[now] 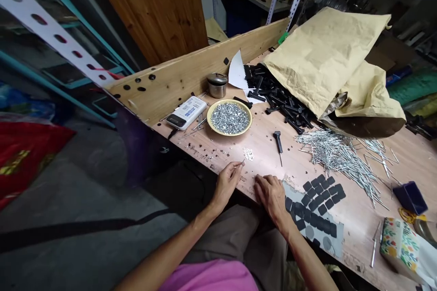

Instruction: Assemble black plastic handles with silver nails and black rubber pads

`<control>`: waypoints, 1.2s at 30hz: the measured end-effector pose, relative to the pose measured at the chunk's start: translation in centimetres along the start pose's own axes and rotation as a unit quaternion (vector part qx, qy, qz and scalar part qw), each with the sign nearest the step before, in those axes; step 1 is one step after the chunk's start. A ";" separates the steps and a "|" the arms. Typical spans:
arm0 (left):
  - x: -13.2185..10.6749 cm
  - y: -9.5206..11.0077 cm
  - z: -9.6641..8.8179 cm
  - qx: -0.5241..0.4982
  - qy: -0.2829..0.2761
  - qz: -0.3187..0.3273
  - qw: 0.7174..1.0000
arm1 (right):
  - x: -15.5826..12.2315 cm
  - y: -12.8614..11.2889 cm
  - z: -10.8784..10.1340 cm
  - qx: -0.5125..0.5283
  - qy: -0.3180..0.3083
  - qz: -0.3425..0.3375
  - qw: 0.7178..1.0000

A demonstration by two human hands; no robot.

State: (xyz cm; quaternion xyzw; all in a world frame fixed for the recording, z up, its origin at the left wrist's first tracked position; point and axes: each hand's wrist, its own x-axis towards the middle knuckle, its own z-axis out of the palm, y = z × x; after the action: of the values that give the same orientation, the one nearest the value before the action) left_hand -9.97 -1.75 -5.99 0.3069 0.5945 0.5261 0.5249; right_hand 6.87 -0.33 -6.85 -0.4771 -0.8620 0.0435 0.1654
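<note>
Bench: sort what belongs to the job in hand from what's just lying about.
Likely in the job:
pale bits, nearest the left hand
bowl of metal pieces
black parts
metal rods

Probably just lying about:
lidded pot
flowered box

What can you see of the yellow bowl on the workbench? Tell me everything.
The yellow bowl is round with a smooth rim and looks like plastic. It stands upright on the workbench, filled close to the rim with small silvery pieces. A white device sits to its left, a metal pot behind it. Neither the left hand nor right hand touches it.
</note>
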 end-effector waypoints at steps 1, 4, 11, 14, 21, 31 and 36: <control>0.1 0.1 -0.1 -0.009 0.004 -0.001 1.000 | 0.4 0.0 0.1 0.008 0.005 0.003 1.000; 0.3 0.3 -0.2 -0.037 0.009 -0.007 0.999 | 2.1 0.0 0.5 0.054 0.024 0.037 0.998; 0.7 1.1 -0.5 -0.109 -0.022 -0.097 0.989 | 7.0 0.2 1.7 0.042 -0.048 0.094 0.994; 1.1 1.6 -0.8 -0.159 -0.049 -0.143 0.976 | 7.7 -0.1 1.3 0.093 -0.028 0.098 0.990; 1.8 3.2 -0.6 -0.235 -0.041 -0.163 0.957 | 4.7 -2.9 -1.2 0.346 0.033 0.220 0.911; -0.8 7.1 2.5 -0.241 -0.070 -0.025 0.968 | 2.3 -3.9 -3.1 0.755 0.009 0.442 0.484; -2.1 7.3 4.1 -0.203 -0.116 0.028 0.972 | 2.0 -5.3 -3.1 0.832 -0.004 0.397 0.387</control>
State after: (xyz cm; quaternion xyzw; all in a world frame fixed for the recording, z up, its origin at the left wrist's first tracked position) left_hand -6.90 -0.57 1.97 0.2691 0.4017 0.6113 0.6265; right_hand 2.68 -1.80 -2.22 -0.3889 -0.1091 0.8020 0.4400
